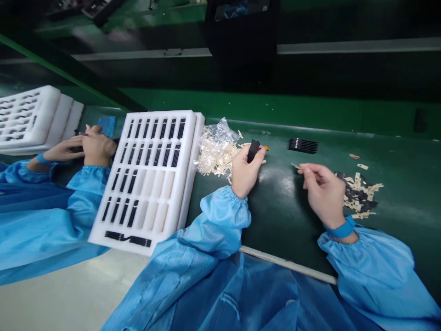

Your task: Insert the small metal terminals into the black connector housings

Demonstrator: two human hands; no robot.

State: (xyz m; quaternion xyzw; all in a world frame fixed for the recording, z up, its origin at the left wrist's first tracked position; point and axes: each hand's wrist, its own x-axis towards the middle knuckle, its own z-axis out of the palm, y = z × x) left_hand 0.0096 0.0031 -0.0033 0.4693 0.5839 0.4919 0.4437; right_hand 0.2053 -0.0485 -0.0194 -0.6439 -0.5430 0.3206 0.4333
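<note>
My left hand [245, 169] is closed around a small stack of black strips [253, 151], with a bit of orange-yellow showing at the fingertips. Thumb and forefinger of my right hand [322, 188] pinch a small cream-coloured piece [295, 166] above the green table. Left of my left hand lies a heap of cream-coloured pieces [217, 156], partly under a clear plastic bag [223, 131]. Beside my right hand is a pile of mixed black and cream pieces [361, 195]. Between and beyond my hands rests a row of black strips [303, 145].
A white foam tray [138, 239] stacked on another stands at the left, its slots partly filled with black strips. Farther left are more foam trays [51, 115] and a co-worker's hands [98, 145]. A few loose pieces [362, 166] lie right of centre. The table edge [289, 265] runs in front.
</note>
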